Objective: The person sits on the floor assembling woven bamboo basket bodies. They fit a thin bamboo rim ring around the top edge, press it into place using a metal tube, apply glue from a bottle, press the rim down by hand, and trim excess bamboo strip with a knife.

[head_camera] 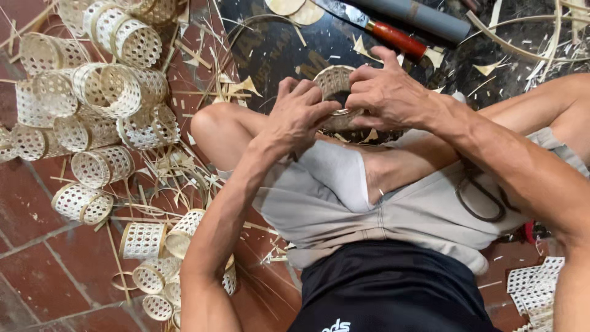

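A small round woven bamboo basket [334, 83] is held above my crossed legs, between both hands. My left hand [299, 114] pinches its near rim from the left with fingers curled. From the right, my right hand [388, 92] grips the basket over its top edge. Most of the basket is hidden behind my fingers. A thin bamboo strip runs along the rim under my thumbs.
Several finished small woven cylinders [110, 92] are piled on the red tile floor at left, more near my left elbow [147, 240]. A red-handled knife [375, 26] and a grey tube [424, 18] lie on a dark mat ahead. Bamboo strips and shavings litter the floor.
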Tool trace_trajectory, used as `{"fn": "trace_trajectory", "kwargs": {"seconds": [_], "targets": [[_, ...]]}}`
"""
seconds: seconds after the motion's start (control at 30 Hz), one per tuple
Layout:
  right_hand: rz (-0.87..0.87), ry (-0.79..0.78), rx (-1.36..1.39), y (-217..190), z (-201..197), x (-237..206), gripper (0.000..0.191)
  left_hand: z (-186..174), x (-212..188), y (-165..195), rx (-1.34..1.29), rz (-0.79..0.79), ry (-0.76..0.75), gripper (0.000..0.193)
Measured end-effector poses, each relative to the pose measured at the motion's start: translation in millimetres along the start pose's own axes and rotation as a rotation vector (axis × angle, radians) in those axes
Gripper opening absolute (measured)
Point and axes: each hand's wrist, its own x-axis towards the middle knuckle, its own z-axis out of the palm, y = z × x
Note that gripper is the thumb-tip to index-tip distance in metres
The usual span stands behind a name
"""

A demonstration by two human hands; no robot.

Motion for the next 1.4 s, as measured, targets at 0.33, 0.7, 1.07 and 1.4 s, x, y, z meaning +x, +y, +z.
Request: {"fn": "trace_trajectory", "kwargs": {"seconds": [0.33, 0.7, 1.07, 1.4], "targets": [[0.017, -0.132, 0.141, -12.6, -71.0, 21.4, 0.017, -8.6, -3.0, 23.0, -0.412, -0.329, 0.054, 0.013], [0.625, 0.867, 1.645, -105.6, 25.7, 5.2, 0.032, 23.4, -26.0, 90.4, -0.746, -0.458, 0.889, 0.014], [0.559, 0.912, 1.530, -103.1, 33.7, -1.9, 0.022, 20.6, -18.9, 97.9, -1.185, -0.379, 0.840, 0.017], [0.468, 0.844, 1.535, -109.7, 16.5, 0.6, 0.027, 25.4, -10.0, 112.1, -1.161, -0.420, 0.866, 0.034]]}}
